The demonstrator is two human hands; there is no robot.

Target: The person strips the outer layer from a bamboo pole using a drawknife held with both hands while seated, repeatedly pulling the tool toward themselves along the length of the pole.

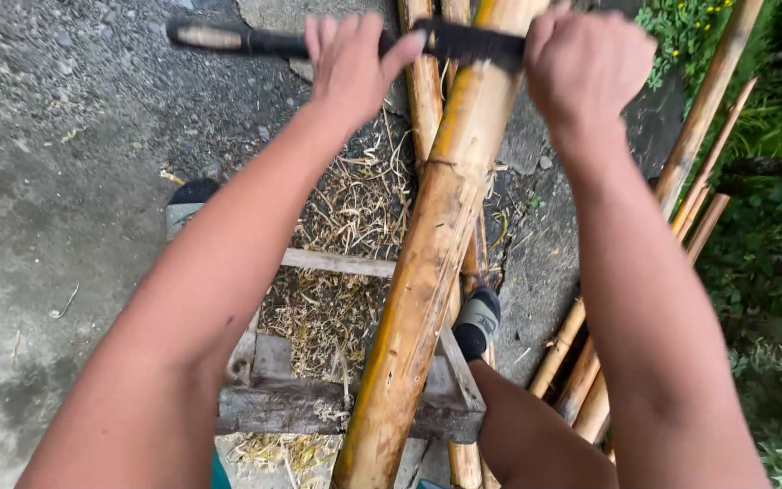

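R hand (pixel 586 63) is fisted tight w/ its grip wrapped round the near end of a dark blade (pixel 468 41) that lies crosswise on top of a thick bamboo pole (pixel 432 244). L hand (pixel 350 63) sits on the same tool at the other side of the pole, palm down, fingers loosely curled over the black handle (pixel 264 41); handle's pale wooden tip sticks out further left. The pole runs from the bottom centre up and away, tilted, resting on a rough wooden frame (pixel 319 403) w/ a cross slat. A foot in a grey-and-black shoe (pixel 477 321) is just beside the pole on the right; another shoe (pixel 187 204) shows left of the forearm. Dry shavings (pixel 346 208) lie under the frame on concrete ground. Thinner bamboo poles (pixel 690 172) lie to the right, next to green plants (pixel 771 226).
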